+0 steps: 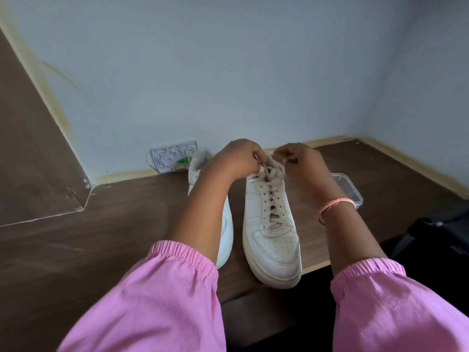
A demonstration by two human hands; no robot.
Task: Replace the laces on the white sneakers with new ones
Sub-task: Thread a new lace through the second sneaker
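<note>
Two white sneakers stand side by side on a dark wooden table, toes towards me. The right sneaker (272,240) is laced with an off-white lace (272,194) up to its top eyelets. My left hand (237,158) and my right hand (300,161) are both over the sneaker's collar, each pinching a strand of that lace where it bunches at the top. The left sneaker (225,224) is mostly hidden behind my left forearm; whether it has a lace I cannot tell.
A clear plastic container (351,189) sits on the table behind my right wrist. A white patterned box (172,156) with something green leans against the wall behind the left sneaker. The table's front edge (317,268) runs just under the right sneaker's toe. A dark object (436,229) lies at right.
</note>
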